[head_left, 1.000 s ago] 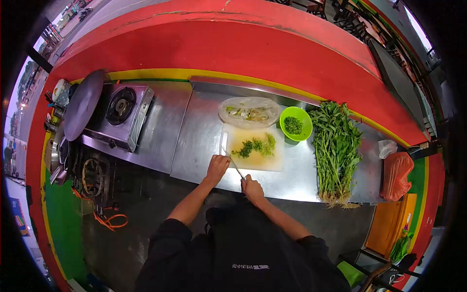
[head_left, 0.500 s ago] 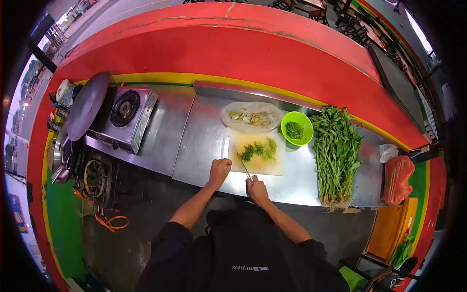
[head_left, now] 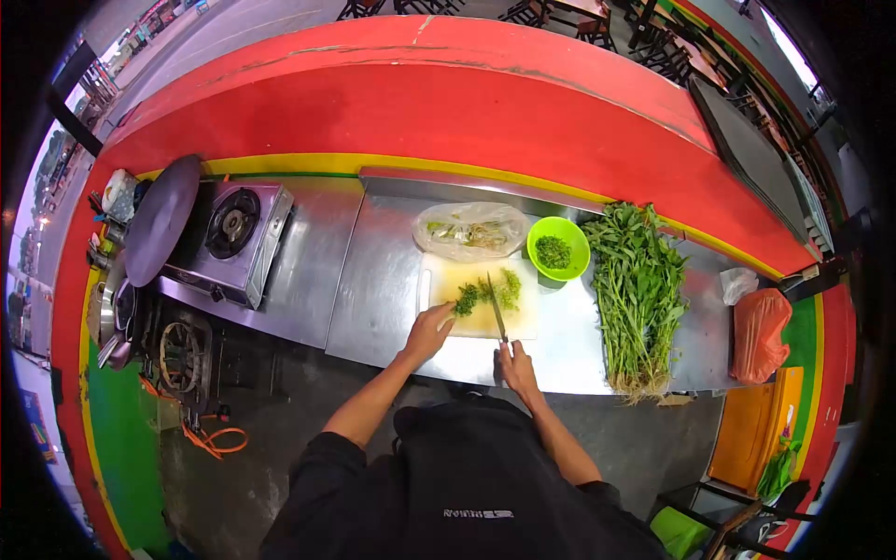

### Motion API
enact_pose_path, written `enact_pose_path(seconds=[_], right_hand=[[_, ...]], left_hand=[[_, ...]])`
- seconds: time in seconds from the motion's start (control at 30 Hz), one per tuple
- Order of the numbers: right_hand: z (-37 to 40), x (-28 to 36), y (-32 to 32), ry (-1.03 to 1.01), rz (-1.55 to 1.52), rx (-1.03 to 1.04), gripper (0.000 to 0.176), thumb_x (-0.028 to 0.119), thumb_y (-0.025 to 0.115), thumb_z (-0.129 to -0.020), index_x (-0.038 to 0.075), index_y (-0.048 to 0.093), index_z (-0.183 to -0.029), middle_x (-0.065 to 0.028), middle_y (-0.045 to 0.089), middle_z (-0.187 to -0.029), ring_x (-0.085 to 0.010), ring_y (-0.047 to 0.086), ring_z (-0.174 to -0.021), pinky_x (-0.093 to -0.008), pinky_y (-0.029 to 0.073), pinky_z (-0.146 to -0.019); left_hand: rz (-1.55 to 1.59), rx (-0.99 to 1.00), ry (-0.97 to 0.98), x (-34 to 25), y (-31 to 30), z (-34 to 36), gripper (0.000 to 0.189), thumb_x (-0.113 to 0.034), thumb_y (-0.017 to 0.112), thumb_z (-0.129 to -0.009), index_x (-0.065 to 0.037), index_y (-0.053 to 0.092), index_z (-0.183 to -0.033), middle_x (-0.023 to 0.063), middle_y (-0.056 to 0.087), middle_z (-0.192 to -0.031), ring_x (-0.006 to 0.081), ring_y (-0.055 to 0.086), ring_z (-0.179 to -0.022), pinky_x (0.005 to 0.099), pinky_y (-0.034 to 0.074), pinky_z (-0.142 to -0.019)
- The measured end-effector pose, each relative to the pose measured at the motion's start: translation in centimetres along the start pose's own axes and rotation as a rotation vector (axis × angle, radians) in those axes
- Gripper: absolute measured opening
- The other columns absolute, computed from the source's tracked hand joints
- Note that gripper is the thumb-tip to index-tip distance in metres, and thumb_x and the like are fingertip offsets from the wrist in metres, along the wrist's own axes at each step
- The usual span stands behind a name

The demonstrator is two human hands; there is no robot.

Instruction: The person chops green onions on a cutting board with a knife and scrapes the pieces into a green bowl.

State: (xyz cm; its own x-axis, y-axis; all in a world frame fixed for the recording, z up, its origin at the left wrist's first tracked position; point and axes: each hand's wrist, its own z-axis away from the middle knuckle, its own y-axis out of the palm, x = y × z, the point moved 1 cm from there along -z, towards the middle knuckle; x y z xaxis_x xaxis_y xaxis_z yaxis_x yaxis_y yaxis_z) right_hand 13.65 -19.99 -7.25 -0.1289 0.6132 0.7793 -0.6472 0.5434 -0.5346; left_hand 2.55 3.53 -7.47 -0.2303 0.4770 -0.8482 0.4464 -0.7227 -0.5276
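Observation:
My right hand [head_left: 517, 368] is closed round the handle of a knife [head_left: 498, 315]. The blade points away from me and lies across the chopped greens [head_left: 485, 293] on a pale cutting board [head_left: 521, 322]. Resting at the board's left edge, my left hand [head_left: 431, 332] holds nothing, its fingers stretched towards the darker part of the greens. A bright green bowl [head_left: 580, 245] of chopped greens stands by the board's far right corner. Behind the board lies a clear plastic bag [head_left: 470, 231] with pale green stalks inside.
A big bunch of leafy greens [head_left: 637, 299] with roots lies right of the bowl. Further right is an orange plastic bag [head_left: 760, 336]. On the left stand a gas stove [head_left: 233, 238] and a large dark round lid or pan [head_left: 162, 221]. A red wall [head_left: 429, 112] borders the steel counter [head_left: 373, 280].
My left hand has opened from a fist and reached forward beside the greens. The knife has shifted right, from the left side of the pile into it.

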Motion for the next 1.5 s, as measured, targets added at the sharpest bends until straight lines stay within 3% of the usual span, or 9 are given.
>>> enact_pose_path(seconds=[0.07, 0.23, 0.5, 0.73, 0.9, 1.0, 1.1, 1.2, 1.5], right_hand=[[0.1, -1.4, -0.7, -0.074, 0.116, -0.125, 0.045, 0.041, 0.045, -0.107, -0.003, 0.055, -0.108, -0.029, 0.066, -0.072, -0.0483, 0.068, -0.07, -0.054, 0.05, -0.062], [-0.1, -1.7, -3.1, 0.049, 0.161, -0.219, 0.042, 0.037, 0.043, -0.107, -0.003, 0.055, -0.102, -0.035, 0.065, -0.077, -0.0563, 0.063, -0.074, -0.0611, 0.047, -0.066], [-1.3, -2.2, -4.3, -0.038, 0.266, -0.193, 0.034, 0.032, 0.049, -0.105, -0.002, 0.056, -0.104, -0.0355, 0.065, -0.076, -0.0571, 0.064, -0.076, -0.0623, 0.05, -0.066], [-1.3, -2.5, -7.1, -0.086, 0.187, -0.164, 0.038, 0.034, 0.051, -0.104, -0.003, 0.061, -0.1, -0.0343, 0.065, -0.076, -0.0545, 0.065, -0.076, -0.0584, 0.05, -0.067], [-4.0, -2.2, -8.2, -0.08, 0.21, -0.172, 0.042, 0.037, 0.05, -0.104, -0.004, 0.062, -0.098, -0.0358, 0.065, -0.078, -0.0553, 0.065, -0.077, -0.0588, 0.051, -0.071], [-4.8, -2.0, -7.7, -0.101, 0.217, -0.13, 0.043, 0.036, 0.05, -0.103, -0.004, 0.063, -0.1, -0.0359, 0.066, -0.081, -0.055, 0.066, -0.08, -0.0587, 0.052, -0.074], [-4.6, -1.5, -7.7, -0.131, 0.254, -0.059, 0.042, 0.036, 0.05, -0.103, -0.004, 0.065, -0.101, -0.0356, 0.067, -0.084, -0.0547, 0.066, -0.082, -0.0584, 0.054, -0.076], [-4.6, -1.6, -8.1, -0.149, 0.195, -0.004, 0.042, 0.036, 0.053, -0.102, -0.003, 0.067, -0.096, -0.0345, 0.067, -0.081, -0.0536, 0.067, -0.079, -0.0577, 0.054, -0.075], [-5.8, -0.4, -9.4, -0.103, 0.254, -0.166, 0.045, 0.037, 0.054, -0.1, -0.004, 0.068, -0.093, -0.0307, 0.068, -0.078, -0.0492, 0.068, -0.078, -0.0542, 0.054, -0.074]], left_hand=[[-0.127, -0.055, 0.153, -0.3, 0.1, 0.0, 0.045, -0.015, 0.067, -0.094, -0.001, 0.059, -0.136, 0.021, 0.06, -0.139, 0.0375, 0.055, -0.13, 0.0444, 0.043, -0.11], [-0.208, -0.036, 0.029, 0.0, 1.8, -0.6, 0.053, -0.013, 0.069, -0.09, 0.003, 0.053, -0.138, 0.0223, 0.046, -0.149, 0.0375, 0.042, -0.139, 0.0433, 0.036, -0.116], [-0.125, -0.148, -0.01, -0.8, 5.9, -1.7, 0.053, 0.001, 0.063, -0.088, 0.005, 0.051, -0.14, 0.0209, 0.05, -0.145, 0.0372, 0.045, -0.136, 0.0425, 0.037, -0.117], [0.118, -0.148, -0.035, -1.6, 6.0, -1.4, 0.053, 0.0, 0.063, -0.089, 0.001, 0.051, -0.142, 0.0209, 0.049, -0.149, 0.0366, 0.046, -0.139, 0.0424, 0.036, -0.117], [0.188, -0.232, -0.005, -2.5, 4.4, -1.1, 0.045, -0.004, 0.066, -0.09, 0.002, 0.059, -0.134, 0.0216, 0.06, -0.138, 0.037, 0.055, -0.131, 0.0417, 0.041, -0.113], [0.281, -0.221, -0.14, -3.0, 3.9, -1.3, 0.039, -0.007, 0.069, -0.09, 0.003, 0.063, -0.127, 0.0212, 0.065, -0.13, 0.0373, 0.061, -0.123, 0.0424, 0.045, -0.108], [-0.174, -0.631, -0.005, -1.8, 3.0, -1.2, 0.033, -0.011, 0.072, -0.089, 0.001, 0.065, -0.119, 0.0199, 0.066, -0.121, 0.039, 0.061, -0.115, 0.0454, 0.047, -0.102], [-0.345, -0.632, -0.287, 1.9, 2.6, -0.9, 0.044, -0.018, 0.076, -0.086, -0.002, 0.062, -0.125, 0.0167, 0.062, -0.127, 0.0379, 0.056, -0.118, 0.0469, 0.047, -0.099], [-0.3, -0.57, -0.46, 5.2, 1.7, -2.3, 0.042, -0.017, 0.077, -0.085, -0.005, 0.063, -0.122, 0.0143, 0.063, -0.115, 0.0342, 0.059, -0.112, 0.0466, 0.048, -0.097]])
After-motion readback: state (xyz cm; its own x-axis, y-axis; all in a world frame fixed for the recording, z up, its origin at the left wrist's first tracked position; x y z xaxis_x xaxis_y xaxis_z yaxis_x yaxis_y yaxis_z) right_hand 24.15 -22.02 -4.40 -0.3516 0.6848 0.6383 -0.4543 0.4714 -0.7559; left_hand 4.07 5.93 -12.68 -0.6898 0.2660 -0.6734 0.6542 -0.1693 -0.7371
